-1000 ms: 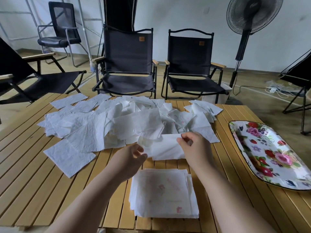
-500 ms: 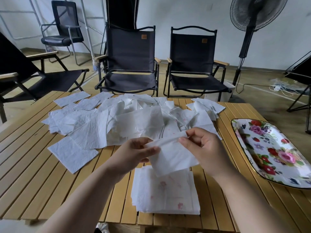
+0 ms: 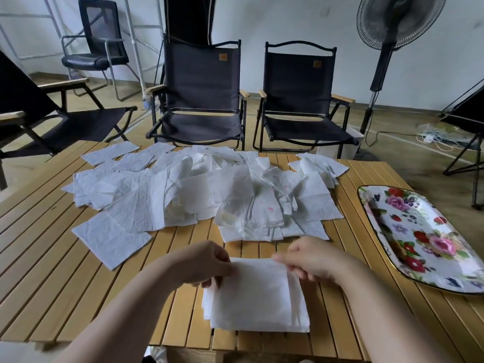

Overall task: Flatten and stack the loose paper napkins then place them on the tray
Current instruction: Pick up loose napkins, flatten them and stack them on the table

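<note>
- Head view, slatted wooden table [image 3: 78, 297]: bears all the task's things. Its ridged slats give an uneven base, so smoothing is better done on the stack than on bare wood.
- Loose napkins [image 3: 204, 189]: a wide, crumpled heap across the far half of the table, many overlapping. Most of the task appears to remain.
- Floral tray [image 3: 372, 218]: at the right edge of the table, well apart from the stack, with nothing on it.
- Stack [image 3: 256, 310]: flattened napkins at the near edge, between the forearms. Its left side is slightly fanned.
- Top napkin [image 3: 254, 281]: lies on the stack, its far edge held at both corners. To finish well, draw the corners apart lightly, square them to the sheets beneath, then press outward from the middle. Thin tissue would likely tear under a hard pull.
- Left hand [image 3: 201, 263]: fingers and thumb pinch the far left corner.
- Right hand [image 3: 311, 258]: fingers curled, pinching the far right corner.
</note>
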`<control>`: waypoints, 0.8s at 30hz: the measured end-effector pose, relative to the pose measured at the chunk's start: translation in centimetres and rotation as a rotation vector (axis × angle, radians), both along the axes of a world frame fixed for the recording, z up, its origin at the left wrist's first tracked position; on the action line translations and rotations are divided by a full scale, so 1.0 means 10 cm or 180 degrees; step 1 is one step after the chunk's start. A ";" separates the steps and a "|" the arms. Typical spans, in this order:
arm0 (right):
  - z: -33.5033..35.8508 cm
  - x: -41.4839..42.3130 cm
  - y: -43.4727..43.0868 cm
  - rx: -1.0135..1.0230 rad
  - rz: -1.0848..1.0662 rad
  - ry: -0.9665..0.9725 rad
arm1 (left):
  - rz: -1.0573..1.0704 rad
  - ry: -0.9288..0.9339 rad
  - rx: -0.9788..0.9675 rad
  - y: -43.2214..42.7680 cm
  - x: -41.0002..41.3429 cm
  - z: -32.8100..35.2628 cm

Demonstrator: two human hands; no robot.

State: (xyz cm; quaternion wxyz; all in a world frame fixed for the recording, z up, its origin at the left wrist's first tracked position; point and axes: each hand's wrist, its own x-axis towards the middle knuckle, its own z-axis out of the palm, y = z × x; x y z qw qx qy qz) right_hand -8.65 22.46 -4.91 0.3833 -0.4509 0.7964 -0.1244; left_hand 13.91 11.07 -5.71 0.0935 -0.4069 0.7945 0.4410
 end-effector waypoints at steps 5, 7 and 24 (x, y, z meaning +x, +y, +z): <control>-0.17 0.00 -0.25 -0.1316 -0.1424 0.0200 | 0.0605 0.0349 -0.0652 -0.09 0.01 -0.02; -0.28 0.00 -0.35 -0.1440 -0.1624 0.0070 | 0.0715 0.0393 -0.0770 -0.13 0.06 -0.08; -0.32 0.00 -0.61 -0.2132 -0.2086 -0.0092 | 0.0704 0.0356 -0.0831 -0.20 0.02 -0.10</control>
